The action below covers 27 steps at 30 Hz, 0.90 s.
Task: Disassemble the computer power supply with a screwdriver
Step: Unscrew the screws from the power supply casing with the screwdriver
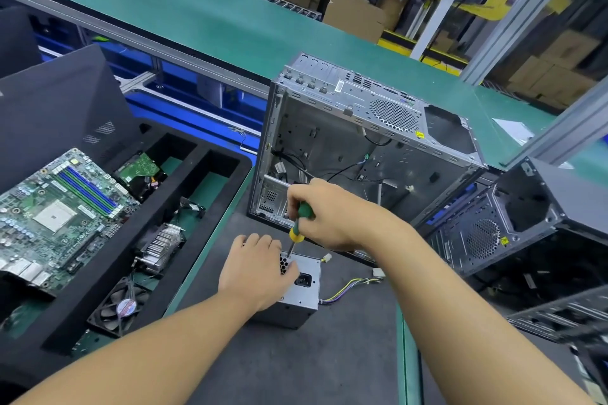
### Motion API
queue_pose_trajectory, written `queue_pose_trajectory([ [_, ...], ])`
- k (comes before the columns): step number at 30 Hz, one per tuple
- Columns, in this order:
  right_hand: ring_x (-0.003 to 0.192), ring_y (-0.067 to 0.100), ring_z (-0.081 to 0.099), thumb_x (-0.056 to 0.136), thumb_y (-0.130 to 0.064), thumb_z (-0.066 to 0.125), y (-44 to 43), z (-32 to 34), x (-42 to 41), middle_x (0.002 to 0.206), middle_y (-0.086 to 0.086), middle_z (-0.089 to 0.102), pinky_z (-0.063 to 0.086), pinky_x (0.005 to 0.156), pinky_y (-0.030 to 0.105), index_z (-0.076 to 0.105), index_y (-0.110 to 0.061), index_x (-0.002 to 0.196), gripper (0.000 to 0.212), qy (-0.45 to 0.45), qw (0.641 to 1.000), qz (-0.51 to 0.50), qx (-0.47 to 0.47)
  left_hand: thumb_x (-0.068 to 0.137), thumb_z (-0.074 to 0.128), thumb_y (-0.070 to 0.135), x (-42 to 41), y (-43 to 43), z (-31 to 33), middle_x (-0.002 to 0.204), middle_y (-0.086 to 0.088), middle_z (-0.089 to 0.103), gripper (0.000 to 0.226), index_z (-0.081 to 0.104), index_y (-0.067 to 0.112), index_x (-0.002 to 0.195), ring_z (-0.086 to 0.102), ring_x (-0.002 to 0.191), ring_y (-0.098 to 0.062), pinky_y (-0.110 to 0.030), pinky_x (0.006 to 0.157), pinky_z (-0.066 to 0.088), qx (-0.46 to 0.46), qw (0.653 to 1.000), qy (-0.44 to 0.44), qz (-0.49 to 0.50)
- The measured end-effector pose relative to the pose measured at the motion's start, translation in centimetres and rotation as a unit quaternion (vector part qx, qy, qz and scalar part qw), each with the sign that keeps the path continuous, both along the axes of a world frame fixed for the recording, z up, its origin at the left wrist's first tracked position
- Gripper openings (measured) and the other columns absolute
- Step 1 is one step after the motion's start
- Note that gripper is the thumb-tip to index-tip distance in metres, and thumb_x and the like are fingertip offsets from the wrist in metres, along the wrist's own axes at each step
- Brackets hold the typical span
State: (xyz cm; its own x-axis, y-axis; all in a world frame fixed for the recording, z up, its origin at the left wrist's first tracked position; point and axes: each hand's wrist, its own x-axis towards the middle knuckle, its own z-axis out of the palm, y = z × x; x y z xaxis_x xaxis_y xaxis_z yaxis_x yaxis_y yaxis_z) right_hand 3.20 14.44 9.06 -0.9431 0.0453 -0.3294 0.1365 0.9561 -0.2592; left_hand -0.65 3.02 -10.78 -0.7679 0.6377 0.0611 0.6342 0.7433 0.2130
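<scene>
- Head view, lower centre of the frame: the power supply [311, 293] stands on the grey mat [296, 368], just in front of the open computer case [362, 148]. Its socket face points up and its wire bundle [352, 288] trails to the right.
- The left hand [256, 273] lies over the left part of the box. Its fingers curl over the far edge, gripping the box and steadying it against the mat.
- The right hand [329, 214] is clamped round the green handle of the screwdriver [297, 230]. The shaft slants down and left to the vent grille at the upper left corner of the top face.
- The screw head itself is too small to make out. Whether the tip is seated cannot be told.
- Step in hand, as judged: loosening a cover screw near that corner.
- The shaft should be brought in line with the screw's axis before turning, since a slanted tip is likely to slip out and round off the head.
- Downward pressure should be kept firm during the first turn, with the left hand resisting any twist of the box.
- The left fingertips sit close to the tip and should be kept out of its path.
- Left of the frame: a black foam tray [210, 181] holds a circuit board [56, 210], a heat sink [161, 246] and a fan [121, 306]. It looks like the likely place for removed parts.
</scene>
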Motion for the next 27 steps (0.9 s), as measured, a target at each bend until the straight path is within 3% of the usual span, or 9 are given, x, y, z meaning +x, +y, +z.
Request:
queue_pose_trajectory([
  [6, 0.072, 0.031, 0.045, 0.101, -0.053, 0.027, -0.9, -0.2, 0.1, 0.074, 0.001, 0.041, 0.031, 0.059, 0.038, 0.038, -0.016, 0.102, 0.039, 0.060, 0.977, -0.060, 0.196, 0.089, 0.016, 0.059, 0.2, 0.1, 0.0, 0.099, 0.007, 0.059, 0.060, 0.061, 0.024, 0.105, 0.049, 0.100, -0.019, -0.039, 0.092, 0.034, -0.007, 1.000, 0.001, 0.011],
  [9, 0.079, 0.032, 0.050, 0.102, -0.031, 0.036, -0.8, 0.4, -0.2, 0.085, 0.005, 0.049, 0.042, 0.067, 0.042, 0.039, -0.013, 0.113, 0.022, 0.025, 0.994, -0.039, 0.102, 0.088, 0.015, 0.058, 0.2, 0.1, 0.1, 0.098, 0.007, 0.059, 0.058, 0.061, 0.024, 0.102, 0.049, 0.098, -0.020, -0.039, 0.090, 0.034, -0.012, 1.000, 0.004, 0.013],
  [11, 0.096, 0.027, 0.047, 0.095, -0.028, 0.046, -0.4, 1.3, -0.2, 0.108, 0.004, 0.047, 0.044, 0.082, 0.043, 0.038, -0.018, 0.120, 0.028, -0.045, 0.997, -0.031, 0.047, 0.087, 0.013, 0.057, 0.3, 0.1, 0.2, 0.095, 0.007, 0.057, 0.058, 0.060, 0.024, 0.099, 0.048, 0.096, -0.020, -0.039, 0.089, 0.033, -0.015, 1.000, 0.004, 0.014],
  [13, 0.107, 0.030, 0.044, 0.092, -0.036, 0.050, -0.3, 1.2, -0.1, 0.117, 0.006, 0.042, 0.040, 0.082, 0.042, 0.037, -0.021, 0.125, 0.038, -0.049, 0.995, -0.045, 0.068, 0.086, 0.013, 0.057, 0.3, 0.1, 0.3, 0.095, 0.007, 0.057, 0.058, 0.060, 0.025, 0.098, 0.048, 0.095, -0.019, -0.039, 0.089, 0.033, -0.012, 1.000, 0.000, 0.015],
  [16, 0.085, 0.032, 0.051, 0.099, -0.054, 0.034, -1.1, 0.0, 0.1, 0.095, 0.004, 0.047, 0.035, 0.062, 0.037, 0.036, -0.015, 0.119, 0.044, 0.044, 0.984, -0.092, 0.148, 0.088, 0.015, 0.057, 0.2, 0.2, 0.1, 0.096, 0.008, 0.058, 0.057, 0.061, 0.025, 0.099, 0.048, 0.097, -0.018, -0.039, 0.089, 0.033, -0.009, 1.000, -0.006, 0.017],
  [18, 0.061, 0.028, 0.048, 0.104, -0.043, 0.032, -1.2, -0.4, -0.1, 0.073, 0.001, 0.046, 0.027, 0.049, 0.034, 0.034, -0.013, 0.104, 0.031, 0.086, 0.981, -0.073, 0.157, 0.088, 0.015, 0.056, 0.2, 0.1, 0.0, 0.097, 0.009, 0.058, 0.057, 0.061, 0.025, 0.100, 0.049, 0.097, -0.018, -0.038, 0.089, 0.033, -0.008, 1.000, -0.008, 0.018],
  [21, 0.078, 0.031, 0.053, 0.096, -0.022, 0.045, -0.8, 0.7, -0.5, 0.092, 0.008, 0.052, 0.044, 0.064, 0.041, 0.036, -0.013, 0.105, 0.015, 0.010, 0.997, -0.048, 0.052, 0.087, 0.015, 0.055, 0.2, 0.2, 0.1, 0.098, 0.008, 0.060, 0.059, 0.062, 0.025, 0.102, 0.050, 0.098, -0.018, -0.039, 0.090, 0.034, -0.010, 1.000, -0.002, 0.017],
  [24, 0.105, 0.029, 0.043, 0.088, -0.028, 0.052, -0.8, 1.2, -0.4, 0.114, 0.003, 0.040, 0.043, 0.085, 0.045, 0.038, -0.019, 0.119, 0.036, -0.036, 0.997, -0.053, 0.045, 0.086, 0.013, 0.055, 0.1, 0.1, 0.2, 0.097, 0.007, 0.060, 0.061, 0.062, 0.024, 0.102, 0.050, 0.097, -0.019, -0.039, 0.089, 0.034, -0.012, 1.000, 0.000, 0.014],
  [27, 0.090, 0.033, 0.047, 0.099, -0.045, 0.038, -1.4, 0.4, -0.1, 0.101, 0.006, 0.040, 0.036, 0.067, 0.039, 0.034, -0.014, 0.117, 0.036, 0.023, 0.986, -0.099, 0.133, 0.087, 0.014, 0.055, 0.1, 0.1, 0.2, 0.098, 0.008, 0.059, 0.059, 0.063, 0.024, 0.102, 0.050, 0.097, -0.018, -0.038, 0.089, 0.034, -0.006, 1.000, -0.006, 0.017],
])
